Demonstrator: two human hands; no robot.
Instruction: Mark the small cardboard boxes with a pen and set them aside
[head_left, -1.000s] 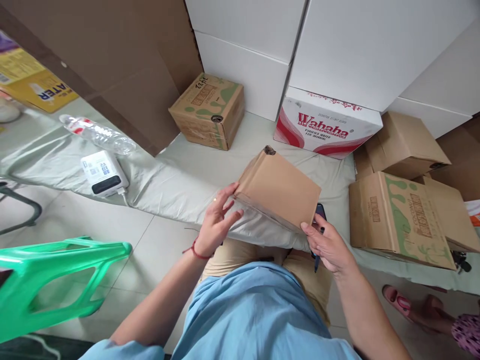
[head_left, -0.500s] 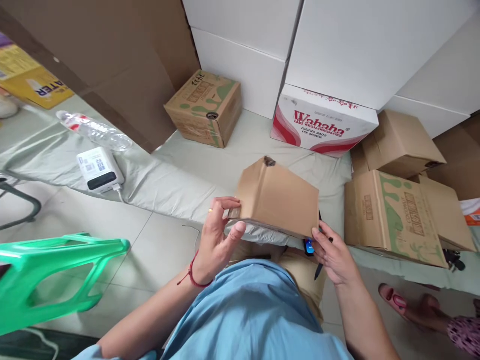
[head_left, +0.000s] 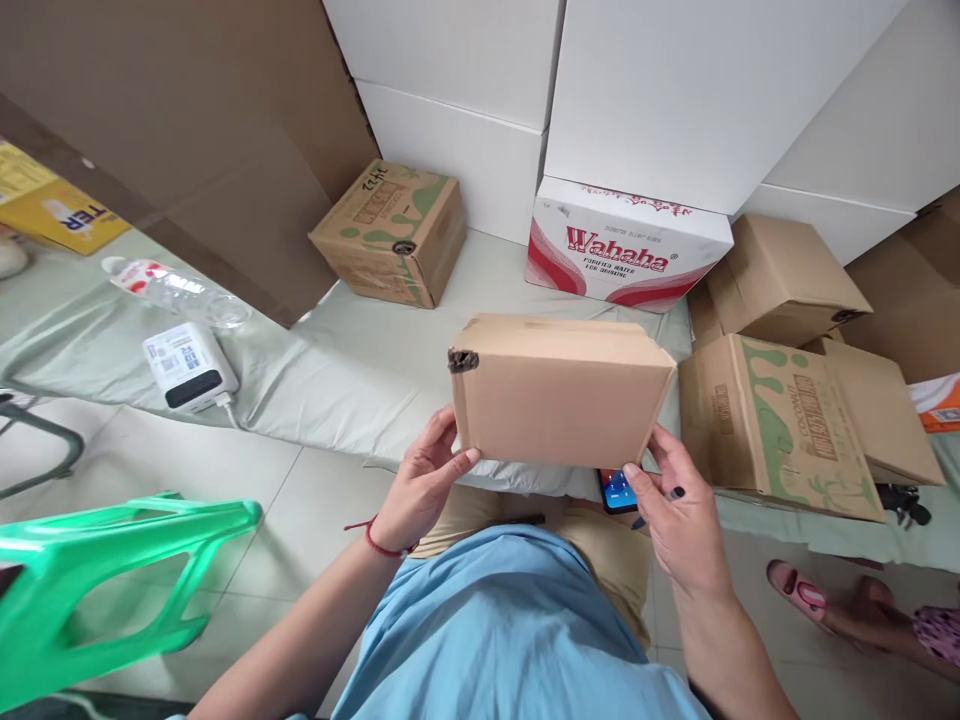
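Note:
Between my hands is a plain brown cardboard box (head_left: 559, 405), tilted so that a blank side faces me, with a dark mark on its upper left corner. My left hand (head_left: 427, 475) grips the lower left corner, thumb on the near face and fingers behind. At the lower right corner, my right hand (head_left: 679, 500) pinches the box and also keeps a dark pen (head_left: 677, 493) among its fingers. Below the box's right end, a phone (head_left: 619, 490) with a lit screen is partly hidden by that hand.
Behind stand a green-printed carton (head_left: 397, 235) and a white and red Wahaha carton (head_left: 626, 250). More cartons (head_left: 806, 430) are grouped at right. Leftward are a plastic bottle (head_left: 180, 290), a white device (head_left: 191, 365) and a green stool (head_left: 135, 590). Another person's foot (head_left: 817, 595) shows lower right.
The box has been turned in my hands: its dark-marked corner has swung left and the blank side now faces me squarely. Both hands still hold it; more of the phone screen shows.

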